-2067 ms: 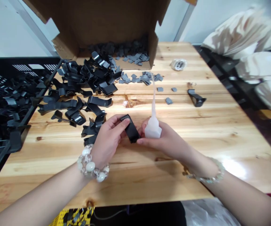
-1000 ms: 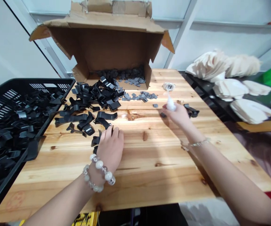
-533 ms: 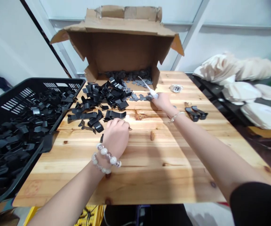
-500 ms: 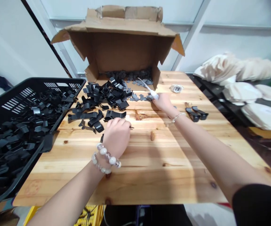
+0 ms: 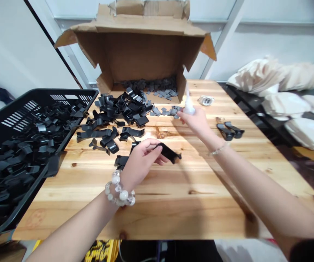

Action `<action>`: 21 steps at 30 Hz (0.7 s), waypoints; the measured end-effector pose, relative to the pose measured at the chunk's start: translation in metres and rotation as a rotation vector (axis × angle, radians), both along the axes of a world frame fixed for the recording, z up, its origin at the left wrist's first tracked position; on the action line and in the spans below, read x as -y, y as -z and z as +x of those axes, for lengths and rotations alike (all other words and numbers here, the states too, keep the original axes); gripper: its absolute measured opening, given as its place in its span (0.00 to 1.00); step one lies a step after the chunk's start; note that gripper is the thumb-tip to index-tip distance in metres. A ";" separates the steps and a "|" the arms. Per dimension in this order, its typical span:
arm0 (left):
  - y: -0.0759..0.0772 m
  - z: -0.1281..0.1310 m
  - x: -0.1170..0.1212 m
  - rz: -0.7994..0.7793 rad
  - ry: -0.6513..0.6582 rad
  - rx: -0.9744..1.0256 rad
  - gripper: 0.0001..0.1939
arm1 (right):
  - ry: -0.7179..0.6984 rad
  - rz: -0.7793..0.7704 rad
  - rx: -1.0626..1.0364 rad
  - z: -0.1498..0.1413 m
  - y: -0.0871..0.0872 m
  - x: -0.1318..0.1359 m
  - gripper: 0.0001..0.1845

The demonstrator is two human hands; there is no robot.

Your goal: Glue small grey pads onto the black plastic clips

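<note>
My left hand (image 5: 143, 156) is closed on a curved black plastic clip (image 5: 169, 153), held above the table with its hooked end pointing right. My right hand (image 5: 196, 122) grips a small white bottle (image 5: 189, 108) with a long thin nozzle pointing up. Its thumb and fingertips are by the small grey flat pieces (image 5: 164, 111) on the table; whether they pinch one I cannot tell. A pile of black clips (image 5: 127, 109) lies beyond my left hand, and a few more (image 5: 121, 161) sit beside its wrist.
An open cardboard box (image 5: 143, 54) with grey pieces stands at the back. A black crate (image 5: 41, 91) full of clips is at the left. On the wooden table (image 5: 173, 207), two clips (image 5: 229, 130) and a roll of clear tape (image 5: 206, 100) lie right. Cream cloth stacks (image 5: 285, 105) are beyond.
My left hand has turned and lifted, bringing the black clip into view. My right hand has moved slightly right, and the bottle's nozzle has swung from pointing at the box to upright.
</note>
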State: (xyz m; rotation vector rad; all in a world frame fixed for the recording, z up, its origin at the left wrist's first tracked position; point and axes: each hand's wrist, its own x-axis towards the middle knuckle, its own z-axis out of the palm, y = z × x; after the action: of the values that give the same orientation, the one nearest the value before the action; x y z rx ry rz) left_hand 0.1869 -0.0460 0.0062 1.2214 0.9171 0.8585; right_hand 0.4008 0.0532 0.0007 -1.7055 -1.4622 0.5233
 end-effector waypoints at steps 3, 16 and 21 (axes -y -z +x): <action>0.003 0.002 0.000 -0.086 -0.006 0.097 0.09 | -0.215 -0.055 -0.455 -0.009 -0.007 0.043 0.09; 0.006 0.011 0.007 -0.310 -0.039 0.135 0.07 | -0.396 -0.374 -0.904 -0.020 0.004 0.116 0.14; 0.007 0.014 0.011 -0.323 0.093 0.075 0.10 | -0.400 -0.396 -0.855 -0.021 0.011 0.119 0.09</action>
State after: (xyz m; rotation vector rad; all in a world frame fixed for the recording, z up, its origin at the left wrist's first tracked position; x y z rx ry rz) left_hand 0.2009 -0.0565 -0.0005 0.9390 0.8917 0.6481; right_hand 0.3798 -0.0658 -0.0098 -1.1774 -1.0753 1.6138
